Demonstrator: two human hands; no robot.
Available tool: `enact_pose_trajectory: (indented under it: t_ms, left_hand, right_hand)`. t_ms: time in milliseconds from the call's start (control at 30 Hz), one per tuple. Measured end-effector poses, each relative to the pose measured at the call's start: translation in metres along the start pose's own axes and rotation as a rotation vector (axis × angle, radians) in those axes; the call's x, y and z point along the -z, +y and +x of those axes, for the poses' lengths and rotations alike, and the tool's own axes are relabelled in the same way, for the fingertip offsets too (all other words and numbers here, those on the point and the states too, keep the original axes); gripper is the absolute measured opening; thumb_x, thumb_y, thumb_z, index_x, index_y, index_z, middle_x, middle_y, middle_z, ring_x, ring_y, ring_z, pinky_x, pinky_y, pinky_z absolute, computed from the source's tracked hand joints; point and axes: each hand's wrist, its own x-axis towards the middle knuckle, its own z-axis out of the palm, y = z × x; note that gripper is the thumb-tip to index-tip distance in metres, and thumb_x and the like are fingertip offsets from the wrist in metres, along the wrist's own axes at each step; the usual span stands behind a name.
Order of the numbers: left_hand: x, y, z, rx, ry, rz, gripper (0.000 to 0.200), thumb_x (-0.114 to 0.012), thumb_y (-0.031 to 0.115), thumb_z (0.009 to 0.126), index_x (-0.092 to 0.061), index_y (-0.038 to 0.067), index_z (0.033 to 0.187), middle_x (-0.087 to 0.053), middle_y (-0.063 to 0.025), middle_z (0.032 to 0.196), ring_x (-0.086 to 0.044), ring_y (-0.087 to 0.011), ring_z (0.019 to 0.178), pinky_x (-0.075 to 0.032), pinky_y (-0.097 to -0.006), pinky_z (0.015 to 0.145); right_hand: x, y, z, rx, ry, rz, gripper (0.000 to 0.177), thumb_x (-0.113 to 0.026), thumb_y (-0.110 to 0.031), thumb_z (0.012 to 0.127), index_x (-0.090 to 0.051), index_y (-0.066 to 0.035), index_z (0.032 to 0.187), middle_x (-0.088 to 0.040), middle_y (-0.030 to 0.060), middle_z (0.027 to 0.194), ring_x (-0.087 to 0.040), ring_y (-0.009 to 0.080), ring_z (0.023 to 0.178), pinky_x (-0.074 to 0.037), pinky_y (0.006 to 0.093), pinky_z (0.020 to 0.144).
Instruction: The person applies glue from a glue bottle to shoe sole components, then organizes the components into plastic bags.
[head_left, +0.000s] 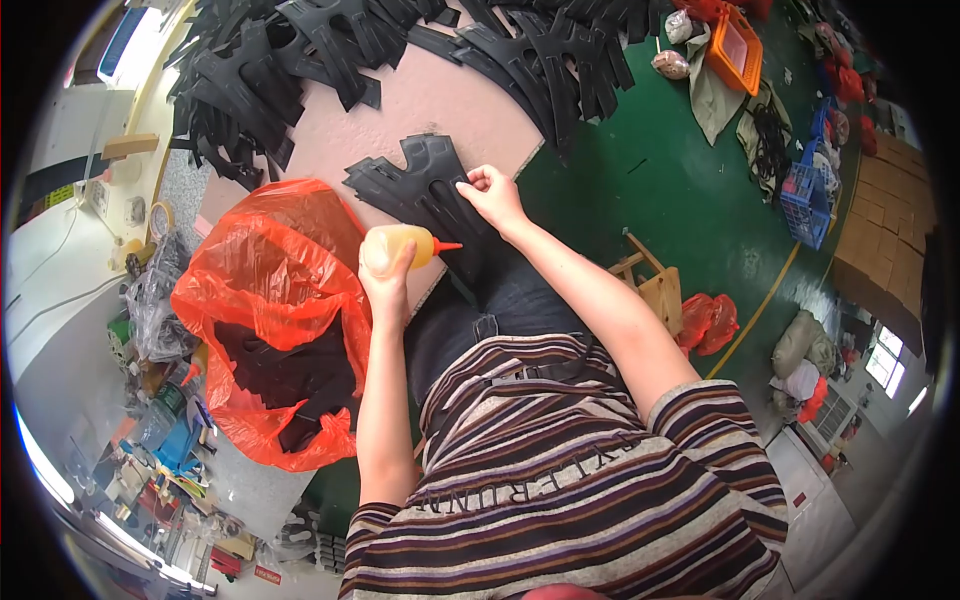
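Note:
My left hand point(387, 285) is wrapped round a squeeze bottle point(395, 248) of pale yellow liquid. The bottle lies tilted on its side, its thin red nozzle pointing right over my lap. Across the pink board's near edge and my thighs lie black flat shaped pieces point(415, 190), overlapping, with long strips and cut-out slots. My right hand point(493, 203) is closed in a pinch at the right edge of these pieces, thumb and forefinger on the black material. What exactly sits between the fingertips is partly hidden.
Piles of similar black pieces point(250, 90) cover the far part of the pink board point(400, 110). At left stands an open red plastic bag point(290, 250) with black pieces inside. A wooden stool point(660, 293), orange crate point(735, 52) and blue basket point(805, 200) are at right.

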Motion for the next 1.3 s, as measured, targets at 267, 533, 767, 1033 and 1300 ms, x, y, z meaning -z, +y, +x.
enact_pose_trajectory:
  t_ms: [267, 533, 767, 1033, 1300]
  left_hand:
    - [-0.002, -0.005, -0.024, 0.184, -0.124, -0.183, 0.026, -0.073, 0.009, 0.086, -0.059, 0.005, 0.107, -0.062, -0.0049, 0.100, -0.061, -0.0145, 0.095, -0.050, -0.0307, 0.085]
    - [-0.037, 0.040, 0.104, -0.114, 0.070, -0.274, 0.039, -0.077, 0.008, 0.083, -0.055, 0.006, 0.116, -0.062, -0.0066, 0.109, -0.062, -0.0169, 0.099, -0.051, -0.0341, 0.087]
    - [-0.059, 0.029, 0.146, -0.170, 0.072, -0.116, 0.043, -0.081, 0.009, 0.081, -0.056, 0.002, 0.116, -0.063, -0.0060, 0.109, -0.061, -0.0144, 0.098, -0.050, -0.0296, 0.088]
    - [-0.049, 0.039, 0.116, 0.022, -0.004, -0.238, 0.039, -0.080, 0.007, 0.081, -0.059, 0.004, 0.114, -0.063, -0.0048, 0.108, -0.062, -0.0142, 0.097, -0.051, -0.0290, 0.085]
    - [-0.045, 0.019, 0.076, -0.047, 0.016, -0.165, 0.039, -0.078, 0.004, 0.082, -0.059, 0.002, 0.116, -0.063, -0.0045, 0.107, -0.062, -0.0137, 0.096, -0.049, -0.0291, 0.088]
  right_hand:
    - [0.002, 0.007, 0.003, 0.028, -0.012, 0.011, 0.025, -0.076, -0.022, 0.082, -0.067, -0.003, 0.096, -0.069, 0.0044, 0.080, -0.065, 0.0118, 0.073, -0.053, 0.0278, 0.069]
    - [0.019, 0.004, 0.001, -0.063, -0.177, 0.133, 0.021, -0.067, -0.011, 0.089, -0.066, -0.001, 0.107, -0.067, 0.0003, 0.089, -0.060, 0.0069, 0.080, -0.049, 0.0237, 0.075]
    - [0.020, 0.000, -0.001, -0.074, -0.178, 0.157, 0.020, -0.068, -0.011, 0.088, -0.066, -0.002, 0.106, -0.067, 0.0004, 0.088, -0.060, 0.0068, 0.082, -0.050, 0.0241, 0.077]
    - [0.018, 0.007, 0.001, -0.066, -0.175, 0.222, 0.020, -0.066, -0.012, 0.088, -0.067, -0.002, 0.106, -0.068, 0.0014, 0.090, -0.062, 0.0084, 0.081, -0.051, 0.0253, 0.077]
    - [0.026, 0.006, 0.005, -0.185, -0.252, 0.300, 0.022, -0.057, -0.015, 0.093, -0.069, -0.005, 0.108, -0.067, -0.0018, 0.090, -0.058, 0.0058, 0.078, -0.047, 0.0229, 0.073]
